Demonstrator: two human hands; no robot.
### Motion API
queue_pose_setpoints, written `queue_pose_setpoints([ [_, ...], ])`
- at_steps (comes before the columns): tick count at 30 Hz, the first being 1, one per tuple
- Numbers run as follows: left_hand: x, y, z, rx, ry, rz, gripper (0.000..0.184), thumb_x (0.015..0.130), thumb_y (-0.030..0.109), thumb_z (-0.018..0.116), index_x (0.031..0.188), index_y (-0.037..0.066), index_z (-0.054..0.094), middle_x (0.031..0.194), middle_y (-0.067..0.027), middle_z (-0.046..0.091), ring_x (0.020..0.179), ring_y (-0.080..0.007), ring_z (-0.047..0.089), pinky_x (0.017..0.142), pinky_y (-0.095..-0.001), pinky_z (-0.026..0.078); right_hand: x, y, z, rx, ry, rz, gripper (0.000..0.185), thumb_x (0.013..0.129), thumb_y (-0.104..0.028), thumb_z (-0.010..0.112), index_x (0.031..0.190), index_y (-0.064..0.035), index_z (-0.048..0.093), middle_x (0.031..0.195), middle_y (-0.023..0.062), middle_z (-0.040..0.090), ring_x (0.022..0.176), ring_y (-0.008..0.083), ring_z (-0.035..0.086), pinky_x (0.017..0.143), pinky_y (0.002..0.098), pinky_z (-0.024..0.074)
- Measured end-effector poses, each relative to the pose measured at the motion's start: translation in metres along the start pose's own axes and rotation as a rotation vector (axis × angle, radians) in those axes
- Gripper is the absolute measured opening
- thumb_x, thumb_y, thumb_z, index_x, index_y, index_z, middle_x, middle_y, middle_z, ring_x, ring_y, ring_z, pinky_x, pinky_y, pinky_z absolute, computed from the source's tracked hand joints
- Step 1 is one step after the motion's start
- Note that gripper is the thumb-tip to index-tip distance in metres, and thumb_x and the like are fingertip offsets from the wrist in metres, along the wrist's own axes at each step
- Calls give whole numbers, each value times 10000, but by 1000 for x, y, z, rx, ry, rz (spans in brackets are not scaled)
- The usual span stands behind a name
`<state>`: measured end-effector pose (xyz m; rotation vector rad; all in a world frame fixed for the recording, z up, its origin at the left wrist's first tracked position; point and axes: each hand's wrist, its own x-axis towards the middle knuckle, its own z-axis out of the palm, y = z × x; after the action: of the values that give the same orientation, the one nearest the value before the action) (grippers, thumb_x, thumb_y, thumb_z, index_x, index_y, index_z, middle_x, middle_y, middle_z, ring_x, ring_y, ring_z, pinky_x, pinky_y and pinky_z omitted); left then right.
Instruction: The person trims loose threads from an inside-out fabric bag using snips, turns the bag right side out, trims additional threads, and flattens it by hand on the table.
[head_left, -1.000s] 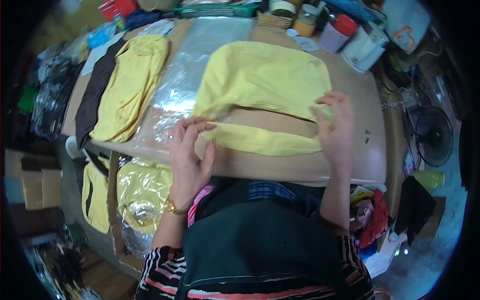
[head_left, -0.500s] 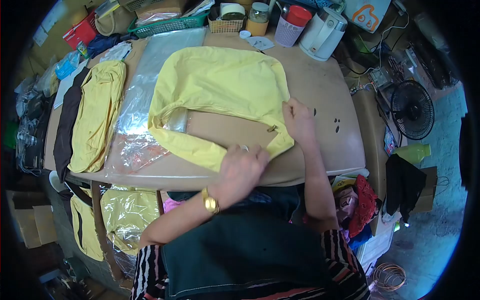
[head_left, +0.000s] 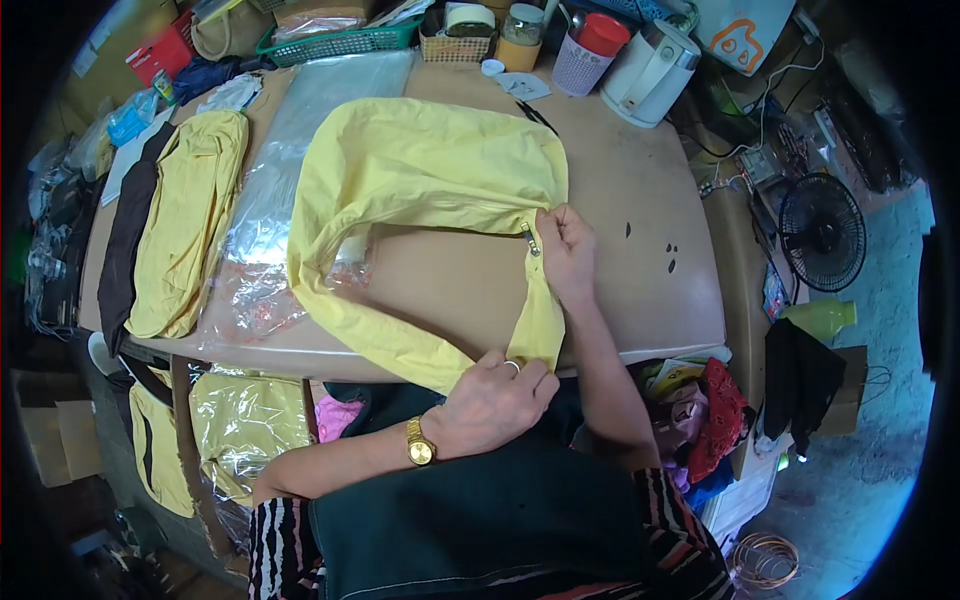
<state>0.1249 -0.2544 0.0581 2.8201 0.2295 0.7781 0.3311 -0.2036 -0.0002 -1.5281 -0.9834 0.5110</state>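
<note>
A yellow cloth shoulder bag (head_left: pixel 440 150) lies on the table, its strap curving round toward my body. My left hand (head_left: pixel 495 405), with a ring and a gold watch on the wrist, is closed on the strap's near end at the table's front edge. At the bag's right side, my right hand (head_left: pixel 566 255) pinches the yellow cloth. A small metal zipper pull (head_left: pixel 530 240) shows just left of those fingers. My fingertips are partly hidden by the cloth and by my hands.
Clear plastic bags (head_left: pixel 270 230) lie left of the bag. Further left are folded yellow bags (head_left: pixel 190 220) with a dark strap. An electric kettle (head_left: pixel 652 75) and a lilac cup (head_left: pixel 580 65) stand at the back. On the right is a black fan (head_left: pixel 822 233). A box below holds plastic-wrapped yellow bags (head_left: pixel 250 415).
My left hand has drawn the strap toward my body. My right hand has moved slightly left and down, and the zipper pull now hangs beside it. The bag's right side has drawn inward.
</note>
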Motion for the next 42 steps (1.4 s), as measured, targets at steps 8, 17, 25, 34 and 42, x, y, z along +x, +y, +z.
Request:
queue_pose_setpoints([
  [8,-11,-4,-6,-32,33,10,122,765,133,682,803,106,568,709,-16,477,540,-138,515,588,-294,395,1,-15,7,277,66,5,307,964,-95,576,691,-75,435,637,-76,442,573,2,361,495,209,302],
  [17,-23,-49,-48,-250,-144,-724,315,775,145,740,1023,38,580,735,-107,556,674,-305,603,644,-419,498,-3,-29,-70,-248,19,193,320,1018,-248,467,895,15,602,707,55,623,560,108,569,510,277,459],
  [25,16,-43,11,-33,-155,-396,361,799,260,747,1014,31,568,860,-116,581,792,-297,622,679,-390,516,-46,-17,-35,-188,-174,189,321,1004,-245,489,899,38,598,668,108,636,531,147,630,514,295,495],
  [34,28,-47,-40,-302,168,-525,131,887,87,658,816,21,570,674,-153,589,580,-329,592,532,-396,453,-80,-42,-14,616,-358,751,465,993,-412,543,1014,47,609,923,120,689,687,158,669,551,254,512],
  [42,7,-54,-39,-255,102,-753,266,927,175,639,744,20,522,596,-165,532,524,-325,533,522,-381,431,-77,-16,26,907,42,363,128,942,-147,654,850,-61,630,792,14,645,675,76,574,613,222,471],
])
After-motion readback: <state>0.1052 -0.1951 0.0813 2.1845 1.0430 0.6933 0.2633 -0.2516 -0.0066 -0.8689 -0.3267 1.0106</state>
